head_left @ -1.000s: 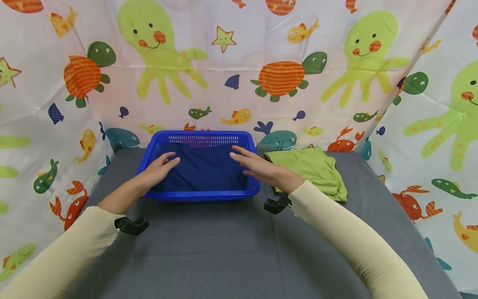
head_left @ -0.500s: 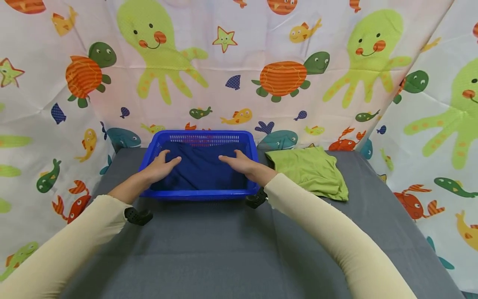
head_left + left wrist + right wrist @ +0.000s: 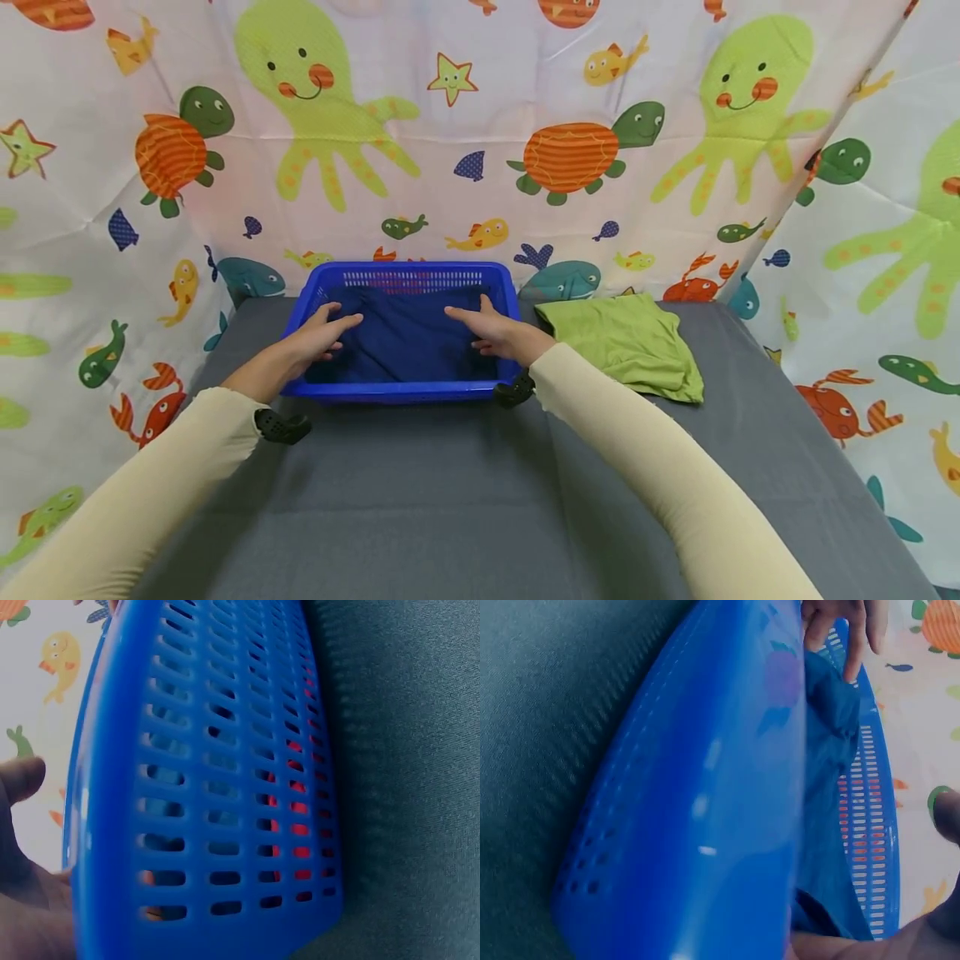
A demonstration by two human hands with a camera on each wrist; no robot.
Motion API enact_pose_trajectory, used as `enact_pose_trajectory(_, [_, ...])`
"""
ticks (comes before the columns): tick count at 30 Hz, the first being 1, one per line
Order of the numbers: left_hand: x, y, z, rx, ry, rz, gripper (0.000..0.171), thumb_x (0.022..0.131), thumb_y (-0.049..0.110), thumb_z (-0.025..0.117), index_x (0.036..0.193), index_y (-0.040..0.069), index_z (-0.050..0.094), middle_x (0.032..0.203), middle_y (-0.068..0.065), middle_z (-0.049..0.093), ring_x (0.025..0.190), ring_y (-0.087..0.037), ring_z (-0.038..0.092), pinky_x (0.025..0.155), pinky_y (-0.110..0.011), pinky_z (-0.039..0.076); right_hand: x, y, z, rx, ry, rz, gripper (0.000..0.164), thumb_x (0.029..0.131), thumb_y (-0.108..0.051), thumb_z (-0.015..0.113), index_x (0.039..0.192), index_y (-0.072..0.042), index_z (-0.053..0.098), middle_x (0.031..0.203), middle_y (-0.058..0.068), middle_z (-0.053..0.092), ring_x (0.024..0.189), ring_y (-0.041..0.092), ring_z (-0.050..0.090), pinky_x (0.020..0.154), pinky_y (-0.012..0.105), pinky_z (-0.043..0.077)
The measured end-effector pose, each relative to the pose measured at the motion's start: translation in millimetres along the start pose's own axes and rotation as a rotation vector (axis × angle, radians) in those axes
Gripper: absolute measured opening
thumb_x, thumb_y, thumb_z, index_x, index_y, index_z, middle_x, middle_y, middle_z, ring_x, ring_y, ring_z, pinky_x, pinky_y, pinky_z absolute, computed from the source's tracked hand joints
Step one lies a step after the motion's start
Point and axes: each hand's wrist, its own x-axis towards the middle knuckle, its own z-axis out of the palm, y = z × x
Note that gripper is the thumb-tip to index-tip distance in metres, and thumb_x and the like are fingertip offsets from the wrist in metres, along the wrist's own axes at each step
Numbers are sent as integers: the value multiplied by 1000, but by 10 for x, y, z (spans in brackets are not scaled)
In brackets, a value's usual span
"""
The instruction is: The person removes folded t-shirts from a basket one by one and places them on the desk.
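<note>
A blue plastic basket (image 3: 397, 389) with slotted walls stands near the back of the table, a dark navy cloth (image 3: 405, 333) spread inside it. Over its left end reaches my left hand (image 3: 311, 335), fingers loosely bent and thumb apart, holding nothing. My right hand (image 3: 495, 327) extends over the right end, thumb pointing inward, also without anything in its grasp. In the right wrist view the basket's front wall (image 3: 697, 787) hides part of the navy cloth (image 3: 829, 840), and the left hand's fingers (image 3: 855, 637) hang over the cloth's far end.
A folded lime-green cloth (image 3: 622, 346) lies on the grey table cover (image 3: 420, 500), just right of the basket. A white curtain (image 3: 480, 183) printed with sea animals encloses the back and sides. Black wrist straps (image 3: 281, 426) sit below each hand.
My right hand has moved left and lower, from beside the basket's right rim to over the cloth inside. The left hand has shifted only slightly, its fingers now lower.
</note>
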Motion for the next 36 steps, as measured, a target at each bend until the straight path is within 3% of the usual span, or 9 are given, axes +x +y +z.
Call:
enact_pose_trajectory(3, [8,-12,-3,62,-1,55,88,104,56,43,164,16,-6,169,-25,1,152,-47,20,121,-62,25,-29,8,-3,-61,-27,-55,101,97,-60,55,161,-32,-18,172,6,2,150,35,32,120,50,34])
enact_pose_trajectory(5, [11,-21,2,94,-5,88,87,103,57,45,164,16,-3,170,-23,1,154,-46,14,122,-66,20,-42,8,3,-101,-37,-92,102,97,-61,55,161,-32,-18,173,4,-5,158,34,16,125,55,23])
enact_pose_trajectory(9, [7,-49,12,134,-6,123,83,104,56,45,164,17,4,171,-20,0,156,-46,7,122,-69,14,-45,16,28,-154,-31,-134,102,96,-60,57,162,-28,-15,172,2,-14,160,29,-4,128,58,6])
enact_pose_trajectory(13, [10,-59,-10,137,-22,131,81,104,55,44,165,18,4,171,-20,-4,156,-48,2,120,-73,11,-30,49,41,-133,-22,-136,100,97,-56,58,163,-27,-12,173,3,-11,160,29,-2,128,57,6])
enact_pose_trajectory(18, [12,-50,-77,142,-138,123,78,105,52,43,165,20,4,170,-21,-10,155,-51,-6,119,-75,4,17,87,5,-61,-81,-100,96,99,-50,59,162,-33,-11,173,5,-7,160,32,0,128,58,7])
enact_pose_trajectory(22, [29,-56,-114,193,-199,113,74,106,51,42,164,17,12,169,-24,-5,154,-52,-5,120,-72,4,35,88,5,-93,-116,-90,95,98,-48,61,163,-35,-7,173,4,-8,160,31,-3,128,59,3])
enact_pose_trajectory(29, [29,-44,-140,331,-217,145,71,106,52,41,161,11,25,168,-28,7,154,-53,5,120,-72,10,-42,27,220,-248,43,-125,90,97,-46,63,165,-24,8,172,9,9,160,35,3,128,58,11])
enact_pose_trajectory(32, [15,-47,-138,348,-209,159,68,107,50,41,161,12,27,168,-28,8,153,-53,7,120,-73,12,-34,25,281,-192,76,-113,90,96,-42,64,164,-22,9,172,11,12,159,36,6,128,58,13])
enact_pose_trajectory(36, [21,-63,-127,329,-211,159,68,106,50,41,162,15,25,168,-27,7,154,-53,7,120,-73,12,24,55,243,-49,25,-65,93,97,-35,66,165,-25,2,172,9,4,159,33,7,128,56,10])
